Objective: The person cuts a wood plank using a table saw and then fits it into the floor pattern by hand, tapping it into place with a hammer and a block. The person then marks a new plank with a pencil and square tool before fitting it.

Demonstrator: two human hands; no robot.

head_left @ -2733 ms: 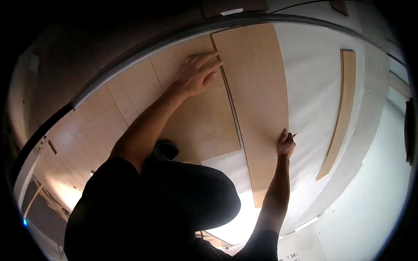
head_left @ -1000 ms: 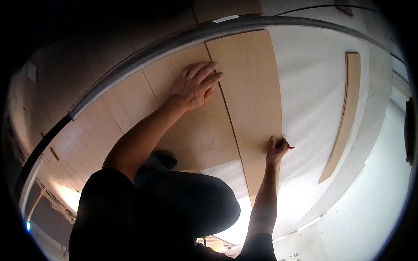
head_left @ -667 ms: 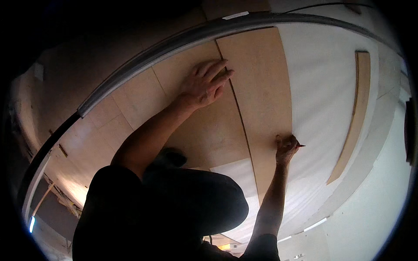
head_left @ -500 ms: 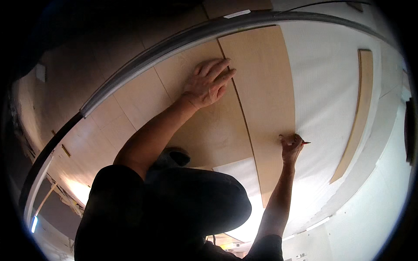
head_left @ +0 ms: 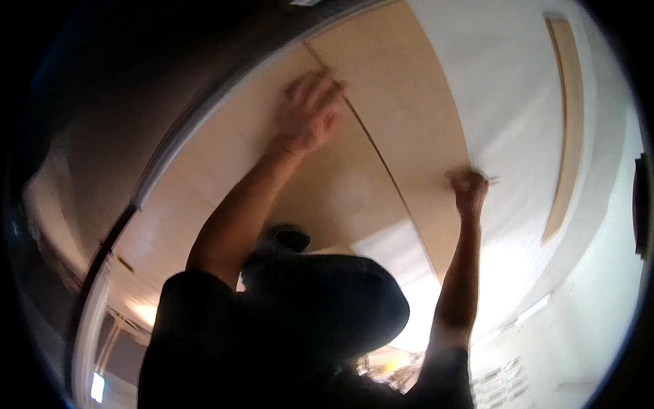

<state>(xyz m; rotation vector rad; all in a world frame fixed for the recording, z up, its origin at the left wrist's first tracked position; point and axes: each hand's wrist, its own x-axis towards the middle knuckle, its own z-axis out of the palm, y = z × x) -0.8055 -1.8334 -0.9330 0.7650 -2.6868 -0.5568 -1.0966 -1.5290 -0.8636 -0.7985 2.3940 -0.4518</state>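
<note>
My left hand (head_left: 310,112) rests on pale wood-look flooring boards (head_left: 313,184), its bent, spread fingertips reaching the seam beside the loose plank. It is slightly blurred and holds nothing I can see. The long loose plank (head_left: 395,88) lies to the right of that seam and overhangs the white underlay. Along its right edge my right hand (head_left: 470,194) is closed round a slim pencil (head_left: 494,180), whose end pokes out to the right. Motion smears this hand, so its fingers are hard to separate.
White underlay (head_left: 504,88) covers the floor to the right, with a narrow plank strip (head_left: 567,123) on it near the wall. A dark curved frame (head_left: 174,140) crosses the left side. My dark-clad knee (head_left: 327,300) takes up the lower middle.
The whole view has shifted and tilted. My right hand has moved farther along the plank's right edge, away from me, still with the pencil. My left hand remains near the seam.
</note>
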